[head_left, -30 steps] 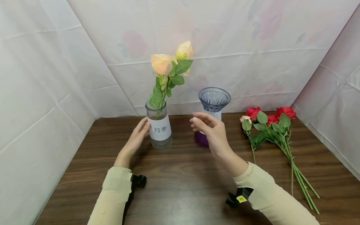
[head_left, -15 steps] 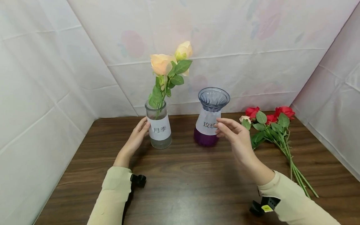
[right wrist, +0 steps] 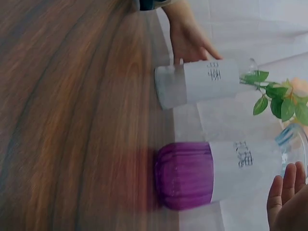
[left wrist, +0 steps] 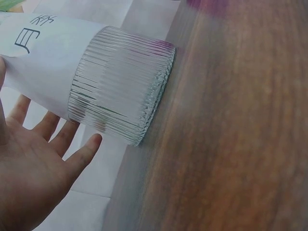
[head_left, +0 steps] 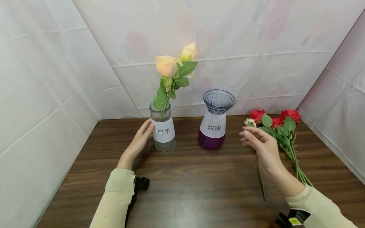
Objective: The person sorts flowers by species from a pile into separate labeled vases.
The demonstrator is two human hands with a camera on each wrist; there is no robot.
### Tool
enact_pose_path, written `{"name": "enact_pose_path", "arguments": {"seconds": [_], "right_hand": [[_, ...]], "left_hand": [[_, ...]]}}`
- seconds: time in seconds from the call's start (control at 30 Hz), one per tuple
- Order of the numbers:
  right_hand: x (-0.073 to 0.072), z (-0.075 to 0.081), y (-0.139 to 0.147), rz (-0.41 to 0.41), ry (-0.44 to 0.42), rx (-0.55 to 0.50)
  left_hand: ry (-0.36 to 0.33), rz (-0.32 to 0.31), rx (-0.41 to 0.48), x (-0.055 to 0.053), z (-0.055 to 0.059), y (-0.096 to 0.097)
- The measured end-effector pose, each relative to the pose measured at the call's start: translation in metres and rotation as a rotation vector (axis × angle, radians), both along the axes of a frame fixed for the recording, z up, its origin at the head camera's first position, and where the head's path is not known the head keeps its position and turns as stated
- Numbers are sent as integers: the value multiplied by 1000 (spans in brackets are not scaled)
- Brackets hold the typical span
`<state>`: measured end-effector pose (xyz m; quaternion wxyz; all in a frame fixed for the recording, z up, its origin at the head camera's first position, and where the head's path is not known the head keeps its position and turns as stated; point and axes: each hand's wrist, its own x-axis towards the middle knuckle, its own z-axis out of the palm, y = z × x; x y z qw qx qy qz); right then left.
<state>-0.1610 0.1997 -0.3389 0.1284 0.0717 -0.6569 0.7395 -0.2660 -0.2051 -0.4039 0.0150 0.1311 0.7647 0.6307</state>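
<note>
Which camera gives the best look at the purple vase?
The head view: it shows the purple vase whole and upright, with nothing in front of it. The right wrist view shows it sideways, its top partly hidden by the right hand. The left wrist view catches only a purple blur at the edge, perhaps its base.

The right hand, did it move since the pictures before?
Yes. In the head view, the right hand went rightward, from in front of the purple-based vase to near the red flowers.
</note>
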Motion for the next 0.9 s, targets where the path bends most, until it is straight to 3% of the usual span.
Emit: {"name": "enact_pose_path", "arguments": {"seconds": [0.23, 0.67, 0.9], "right_hand": [[5, -10, 19, -20, -38, 125], [14, -37, 55, -27, -166, 225], [20, -49, 73, -65, -255, 373]], "left_hand": [[0, 3, -4, 0, -1, 0], [-5, 3, 9, 1, 0, 0], [0, 7, 9, 1, 0, 1]]}}
